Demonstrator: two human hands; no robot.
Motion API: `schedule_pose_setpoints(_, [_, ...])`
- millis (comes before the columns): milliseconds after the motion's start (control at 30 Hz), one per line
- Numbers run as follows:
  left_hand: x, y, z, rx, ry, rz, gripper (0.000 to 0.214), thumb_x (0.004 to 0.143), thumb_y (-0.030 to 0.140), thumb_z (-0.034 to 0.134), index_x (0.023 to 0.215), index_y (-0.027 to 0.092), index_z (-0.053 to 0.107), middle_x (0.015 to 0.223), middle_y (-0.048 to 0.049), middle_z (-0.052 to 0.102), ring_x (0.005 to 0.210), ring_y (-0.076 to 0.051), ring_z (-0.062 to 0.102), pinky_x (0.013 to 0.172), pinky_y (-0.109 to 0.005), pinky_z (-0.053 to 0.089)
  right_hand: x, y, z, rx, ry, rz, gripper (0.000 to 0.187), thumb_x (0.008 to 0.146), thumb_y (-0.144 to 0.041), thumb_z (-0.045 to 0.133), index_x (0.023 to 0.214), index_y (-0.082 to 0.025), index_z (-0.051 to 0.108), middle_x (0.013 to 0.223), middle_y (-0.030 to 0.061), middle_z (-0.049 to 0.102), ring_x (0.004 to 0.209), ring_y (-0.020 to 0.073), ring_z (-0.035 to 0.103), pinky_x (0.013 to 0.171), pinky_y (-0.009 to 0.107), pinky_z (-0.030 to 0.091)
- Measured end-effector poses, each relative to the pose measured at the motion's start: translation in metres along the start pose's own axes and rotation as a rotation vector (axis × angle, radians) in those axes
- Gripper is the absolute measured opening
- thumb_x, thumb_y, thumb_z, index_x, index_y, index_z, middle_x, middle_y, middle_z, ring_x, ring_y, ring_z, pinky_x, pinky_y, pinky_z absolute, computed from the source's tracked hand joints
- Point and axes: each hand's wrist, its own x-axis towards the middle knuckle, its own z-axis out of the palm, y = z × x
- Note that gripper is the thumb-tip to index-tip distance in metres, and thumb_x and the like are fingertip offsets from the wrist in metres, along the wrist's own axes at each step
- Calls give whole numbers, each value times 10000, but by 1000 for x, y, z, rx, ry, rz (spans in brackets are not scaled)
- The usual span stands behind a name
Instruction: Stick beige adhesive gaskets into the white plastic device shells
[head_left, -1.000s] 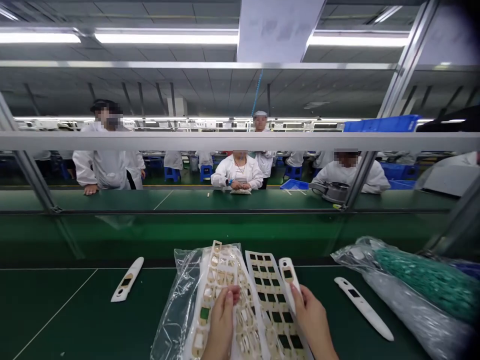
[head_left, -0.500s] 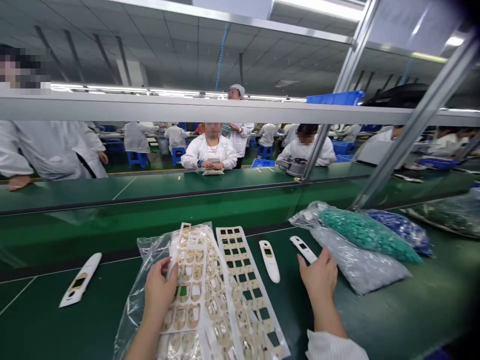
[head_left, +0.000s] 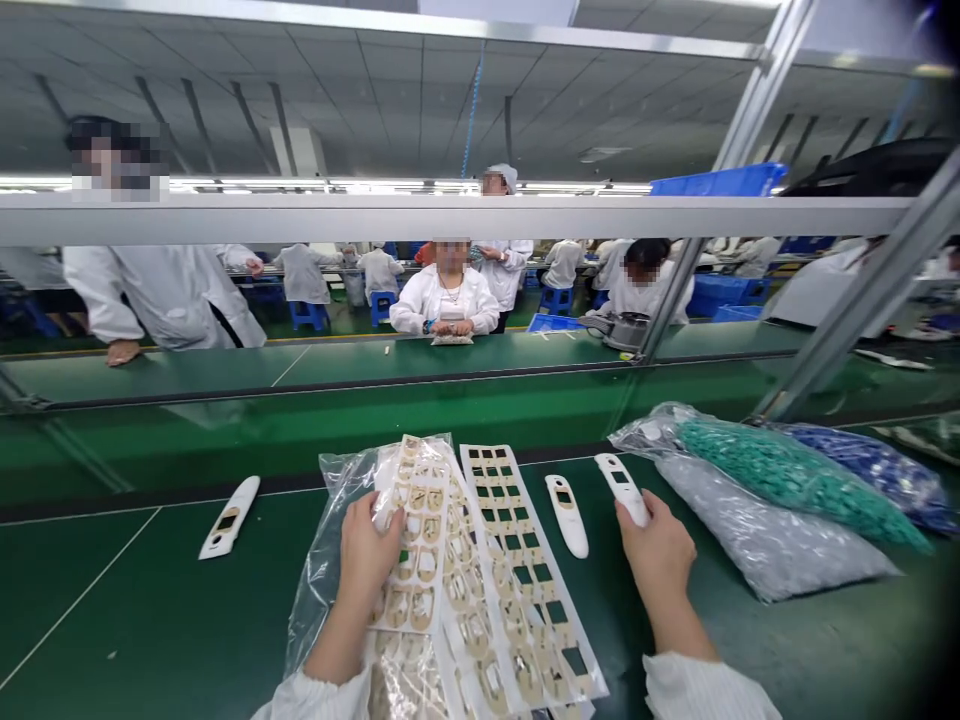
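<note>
The left hand [head_left: 370, 565] is closed on a die-cut sheet [head_left: 411, 540] of small white-framed cutouts, which lies over a clear plastic bag [head_left: 319, 590] at lower centre. The right hand [head_left: 658, 562] grasps a white plastic casing [head_left: 622, 488] by its lower end, tilted above the green tabletop [head_left: 112, 590]. Just left of that hand, a 2nd casing [head_left: 567, 516] lies beside a 2nd die-cut sheet [head_left: 517, 570]. A 3rd casing [head_left: 229, 517] lies well left. At right sit a bag of green parts [head_left: 795, 490], a bag of blue parts [head_left: 874, 475] and a bag of silvery parts [head_left: 765, 545]. At upper centre, a person in a white coat [head_left: 446, 305] sits across the line.
</note>
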Motion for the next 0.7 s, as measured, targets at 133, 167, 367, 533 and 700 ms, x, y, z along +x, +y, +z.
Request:
schedule_pose_setpoints(133, [5,-5,-5,-84,-54,-66,609,714,505,573,1172,107,515,1014,-115,565,872,-295,569,820,-445,433,-51,-48,3,311,-65,-122,609,765,-519,571,1264,-172,531,1122,110,664,985,272,635,891,399,495])
schedule_pose_setpoints(167, [6,-7,-5,-119,-69,-85,618,695,496,600,1165,103,518,959,-100,574,815,-281,574,786,-437,437,-66,-63,5,408,-129,-165,609,746,-522,591,1244,-173,549,1112,106,668,975,270,639,879,398,505])
schedule_pose_setpoints(367, [3,-5,1,-501,-160,-99,727,672,436,652,1273,110,407,616,60,460,558,-173,511,577,-299,420,-133,-145,9,638,-447,-404,545,751,-437,605,1210,-146,565,1116,116,655,965,258,630,869,416,522])
schedule_pose_setpoints(533, [-10,12,13,-815,-170,-89,506,715,366,649,1175,180,549,927,-57,660,829,-215,638,747,-308,496,-154,-183,11,683,-481,-565,449,768,-389,589,1151,-156,560,1036,101,666,880,231,647,801,378,545])
schedule_pose_setpoints(700, [-20,24,21,-1085,-141,-232,471,829,506,496,1089,139,638,1104,-128,674,1049,-269,618,937,-380,466,-167,-196,27,630,-404,-707,358,810,-286,514,1145,-160,519,1037,107,637,919,237,634,800,407,540])
